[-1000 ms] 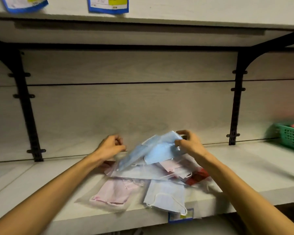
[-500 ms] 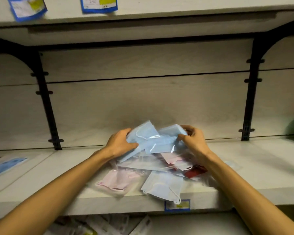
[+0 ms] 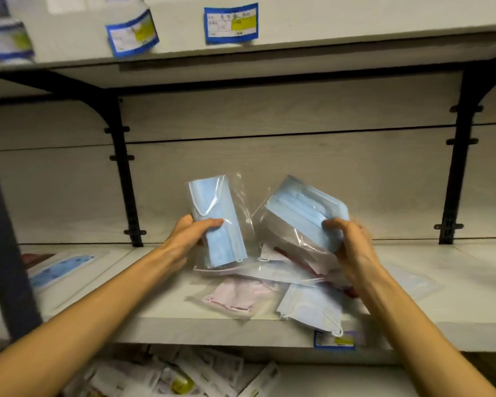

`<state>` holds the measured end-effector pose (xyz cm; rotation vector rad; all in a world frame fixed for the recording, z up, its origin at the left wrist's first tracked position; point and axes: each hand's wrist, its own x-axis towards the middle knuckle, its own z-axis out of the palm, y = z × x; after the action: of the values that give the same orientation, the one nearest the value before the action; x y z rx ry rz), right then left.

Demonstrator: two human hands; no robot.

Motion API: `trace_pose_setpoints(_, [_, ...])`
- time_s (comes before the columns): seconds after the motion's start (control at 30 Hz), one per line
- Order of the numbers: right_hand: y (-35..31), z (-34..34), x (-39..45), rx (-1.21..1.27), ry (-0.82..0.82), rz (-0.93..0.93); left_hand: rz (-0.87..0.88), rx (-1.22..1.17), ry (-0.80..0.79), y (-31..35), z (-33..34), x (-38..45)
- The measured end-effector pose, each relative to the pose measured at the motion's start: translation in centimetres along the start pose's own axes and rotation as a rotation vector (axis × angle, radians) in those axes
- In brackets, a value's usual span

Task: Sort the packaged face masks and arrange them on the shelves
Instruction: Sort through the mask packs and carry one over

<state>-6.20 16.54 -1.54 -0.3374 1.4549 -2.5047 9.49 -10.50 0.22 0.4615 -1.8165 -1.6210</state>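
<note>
The left hand [image 3: 190, 235] is clenched around one upright blue mask packet [image 3: 216, 222], thumb across its front. The right hand [image 3: 347, 244] grips a tilted blue mask stack [image 3: 307, 211] in clear wrap by its right edge; both packets are raised above the shelf [image 3: 161, 302]. Below them lies a loose pile: one pink mask packet [image 3: 238, 296], one pale blue mask packet [image 3: 312, 308] overhanging the front edge, and at least one red item [image 3: 294, 260], partly hidden, so the pile count is uncertain. A single blue packet [image 3: 62, 267] lies flat at far left. Three price labels [image 3: 231, 23] hang from the upper shelf, one label [image 3: 334, 340] on the lower edge. Bare shelf surface extends on both sides of the pile.
</note>
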Motion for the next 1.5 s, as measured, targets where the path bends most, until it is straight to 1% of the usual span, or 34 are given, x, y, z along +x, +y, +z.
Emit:
trace_pose_setpoints(0.07, [0.5,2.5,-2.2,0.200,-0.074,0.128,0.015,-0.041,-0.006,0.2,-2.4,-1.5])
trace_pose_setpoints(0.1, [1.0,3.8,-3.2,0.224,-0.095,0.159,0.025,-0.055,0.002,0.1,-3.6,-2.3])
trace_pose_setpoints(0.17, [2.1,6.4,-5.5,0.217,-0.112,0.154,0.045,-0.077,0.051,0.1,-6.0,-4.1])
trace_pose_setpoints(0.27, [3.7,9.9,-9.5,0.298,-0.187,0.170,0.046,-0.086,0.092,0.5,-10.2,-7.3])
trace_pose_setpoints(0.37, [5.4,13.8,-14.3,0.335,-0.259,0.200,0.038,-0.089,0.077,1.1,-15.0,-10.7])
trace_pose_setpoints(0.5, [8.7,18.6,-19.9,0.408,-0.263,0.228,0.044,-0.076,0.044,2.0,-21.5,-15.0])
trace_pose_setpoints(0.63, [12.9,23.2,-24.8,0.440,-0.284,0.213,0.032,-0.039,0.029,1.3,-28.5,-18.2])
trace_pose_setpoints(0.73, [15.9,26.7,-27.9,0.309,-0.316,0.202,0.010,-0.010,0.092,1.1,-33.6,-19.2])
trace_pose_setpoints(0.83, [18.5,30.2,-30.3,0.135,-0.358,0.212,-0.010,-0.005,0.142,0.6,-38.7,-19.4])
trace_pose_setpoints(0.93, [20.5,34.0,-31.7,0.047,-0.414,0.223,-0.040,0.012,0.207,-0.8,-43.0,-18.9])
trace_pose_setpoints(1.03, [22.8,37.6,-32.6,-0.035,-0.432,0.171,-0.089,0.019,0.279,-2.4,-47.3,-18.1])
trace_pose_setpoints(1.17, [26.7,41.7,-32.7,-0.178,-0.430,0.094,-0.143,0.017,0.337,-3.9,-52.9,-16.1])
trace_pose_setpoints(1.27, [28.9,45.3,-31.8,-0.236,-0.382,0.024,-0.187,0.035,0.390,-3.6,-56.7,-13.6])
trace_pose_setpoints(1.33, [29.7,47.8,-30.5,-0.202,-0.347,-0.028,-0.194,0.043,0.391,-3.0,-59.0,-11.6])
trace_pose_setpoints(1.4, [30.0,50.2,-28.6,-0.171,-0.277,-0.066,-0.181,0.042,0.396,-2.6,-61.3,-9.6])
trace_pose_setpoints(1.5, [30.2,52.9,-25.6,-0.090,-0.173,-0.047,-0.195,0.002,0.439,-2.8,-64.1,-6.6])
